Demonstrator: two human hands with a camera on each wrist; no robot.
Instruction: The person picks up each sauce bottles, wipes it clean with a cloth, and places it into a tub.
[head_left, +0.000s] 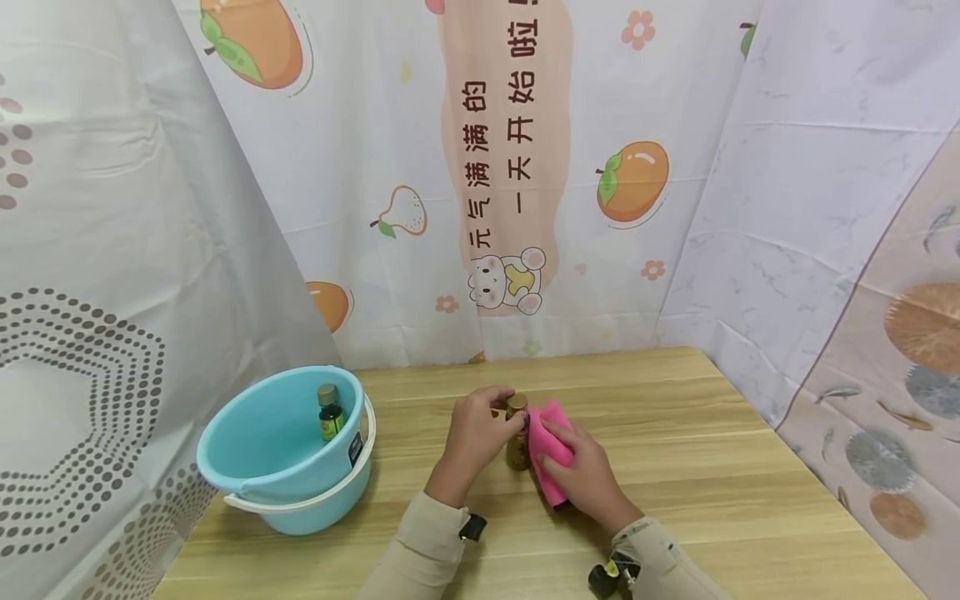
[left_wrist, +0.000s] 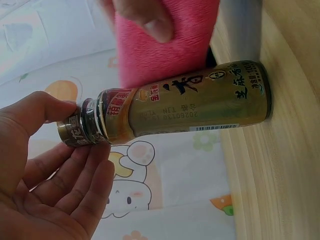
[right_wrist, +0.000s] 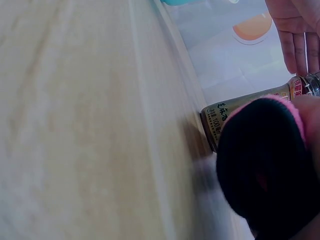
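Observation:
A slim sesame oil bottle (head_left: pixel 517 456) with a gold label and a gold cap stands upright on the wooden table. My left hand (head_left: pixel 476 425) pinches it at the cap and neck between thumb and fingers, as the left wrist view shows. A folded pink cloth (head_left: pixel 550 446) is in my right hand (head_left: pixel 588 477), pressed along the bottle's right side. Its dark underside (right_wrist: pixel 265 165) fills much of the right wrist view and hides part of the label. In the left wrist view the bottle's label (left_wrist: pixel 185 107) faces the camera, below the cloth (left_wrist: pixel 175 55).
At the table's left stands a light blue bucket (head_left: pixel 255 483) with a white handle (head_left: pixel 300 502). Inside it is a dark small bottle (head_left: pixel 330 414) with a gold cap and a green-yellow label. A printed curtain (head_left: pixel 360 125) hangs right behind the table (head_left: pixel 720 467).

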